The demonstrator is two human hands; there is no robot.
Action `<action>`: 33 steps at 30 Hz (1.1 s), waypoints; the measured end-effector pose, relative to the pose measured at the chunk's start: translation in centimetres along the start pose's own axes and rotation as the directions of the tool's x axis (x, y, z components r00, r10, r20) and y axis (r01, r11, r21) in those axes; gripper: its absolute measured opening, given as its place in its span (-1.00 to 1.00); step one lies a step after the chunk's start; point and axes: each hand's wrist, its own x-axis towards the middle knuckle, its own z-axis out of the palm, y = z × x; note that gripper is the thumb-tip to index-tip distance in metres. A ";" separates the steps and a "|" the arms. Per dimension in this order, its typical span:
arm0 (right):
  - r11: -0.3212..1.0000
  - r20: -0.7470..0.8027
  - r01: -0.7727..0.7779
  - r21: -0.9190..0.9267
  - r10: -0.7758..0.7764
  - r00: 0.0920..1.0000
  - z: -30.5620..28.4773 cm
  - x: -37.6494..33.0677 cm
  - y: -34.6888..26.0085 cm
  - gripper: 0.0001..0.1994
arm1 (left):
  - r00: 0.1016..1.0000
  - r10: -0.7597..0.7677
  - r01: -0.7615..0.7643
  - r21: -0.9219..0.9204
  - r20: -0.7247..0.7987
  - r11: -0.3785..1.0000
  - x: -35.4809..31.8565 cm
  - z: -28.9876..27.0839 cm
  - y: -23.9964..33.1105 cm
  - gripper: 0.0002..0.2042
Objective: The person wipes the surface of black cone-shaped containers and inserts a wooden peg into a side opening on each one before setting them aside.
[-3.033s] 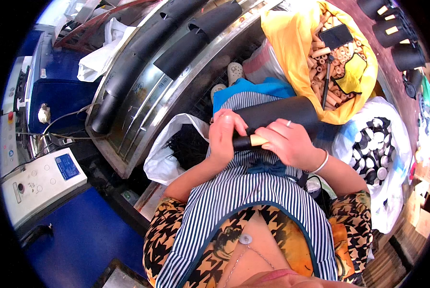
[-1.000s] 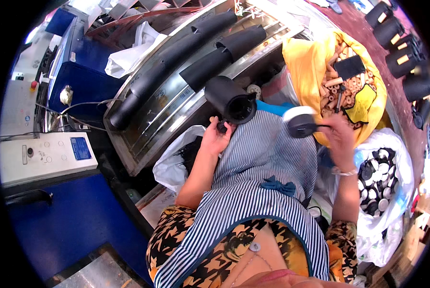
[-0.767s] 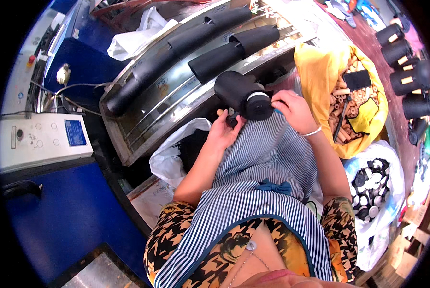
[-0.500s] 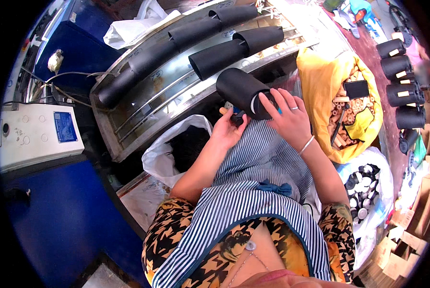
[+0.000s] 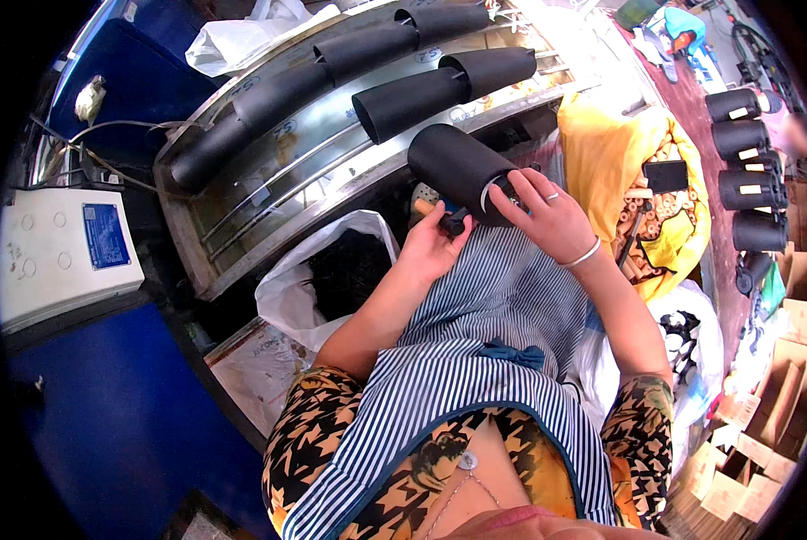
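Observation:
A large black cylinder (image 5: pixel 457 171) lies tilted above my lap, its near end toward me. My right hand (image 5: pixel 547 214), wearing a ring and a bangle, grips the rim at that end, with fingertips reaching inside. The inside of the cylinder is mostly hidden by these fingers. Just left of the rim, my left hand (image 5: pixel 432 243) pinches a small black piece (image 5: pixel 457 221) between thumb and fingers. Against the same fingers sits a short tan cylindrical piece (image 5: pixel 423 206). Whether the two small pieces are joined, I cannot tell.
More black cylinders (image 5: pixel 367 54) lie in rows on a metal-framed bench (image 5: pixel 183 238) ahead. To the right, a yellow sack (image 5: pixel 592 153) holds tan tubes and a phone (image 5: pixel 667 176). A white bag (image 5: pixel 282 301) stands left; a control box (image 5: pixel 66 256) sits farther left.
My right fingers have shifted slightly on the cylinder's rim. My left hand has moved a little to the right and turned, showing more of the tan piece. The whole view has shifted slightly.

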 end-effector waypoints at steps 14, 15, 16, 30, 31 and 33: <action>0.591 0.488 -0.735 0.333 0.558 0.671 -2.4 0.1 -6.7 -0.10 | 0.998 0.031 -0.031 -0.003 -0.055 1.000 0.9 -0.2 -1.3 -0.75; 0.747 0.263 -0.584 0.318 0.522 0.811 -1.9 0.4 -6.3 -0.11 | 0.999 0.027 -0.028 -0.004 -0.031 1.000 1.0 -0.5 -1.0 -0.75; 0.872 0.031 -0.423 0.248 0.429 0.903 -1.4 0.6 -5.8 -0.12 | 1.000 0.023 -0.023 -0.005 -0.008 1.000 1.0 -0.9 -0.8 -0.75; -0.807 0.774 0.106 0.581 0.588 0.234 6.6 -7.1 -7.2 -0.39 | 0.741 0.494 -0.651 0.667 0.456 0.361 -1.8 2.2 -9.9 -0.63; -0.868 0.823 0.227 0.442 0.493 0.283 6.4 -7.8 -7.8 -0.41 | 0.706 0.510 -0.669 0.698 0.491 0.254 -2.2 2.8 -10.2 -0.61; -0.872 0.809 0.241 0.426 0.486 0.330 5.6 -11.4 -8.6 -0.47 | 0.719 0.465 -0.605 0.795 0.517 0.052 -2.1 3.8 -10.5 -0.61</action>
